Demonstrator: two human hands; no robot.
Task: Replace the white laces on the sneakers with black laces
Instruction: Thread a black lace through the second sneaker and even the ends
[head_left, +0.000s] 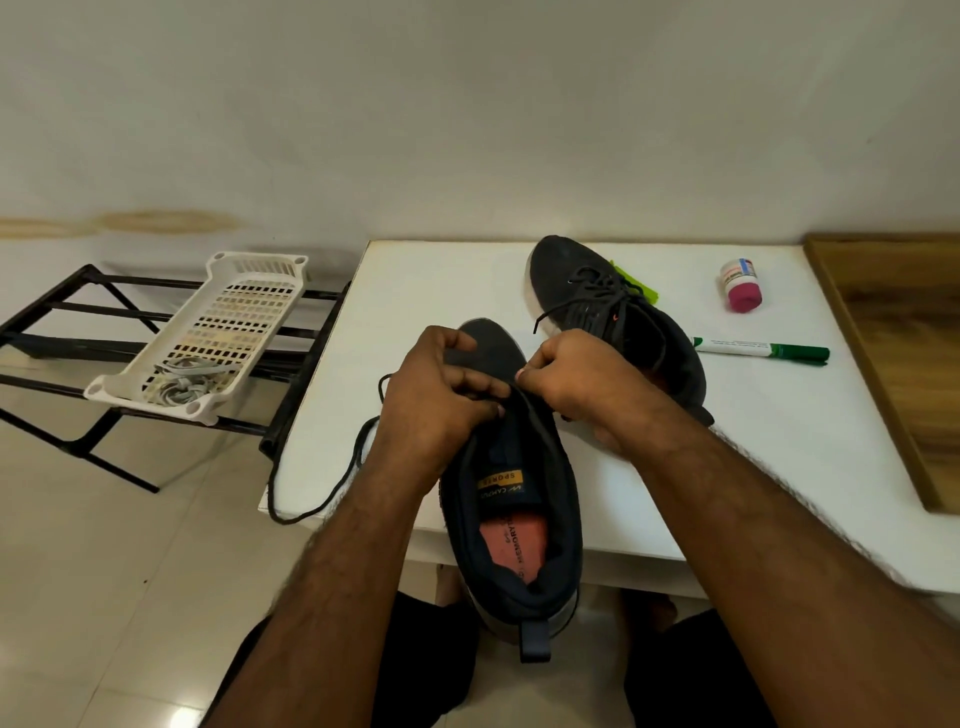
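At the centre of the frame I see the near sneaker (511, 499), its heel hanging over the front edge of the white table (753, 457) toward me. My left hand (441, 395) is curled over its upper and pinches the black lace (332, 483), whose loose end trails left off the table edge. My right hand (582, 384) is curled too, pinching the lace at the eyelets. The second sneaker (618, 312), already laced in black, lies behind at upper right. The white laces (182, 382) sit bunched in a white basket (208, 332) on a black rack (62, 312) at the left. A green marker (761, 351) and a small bottle (742, 286) lie further right.
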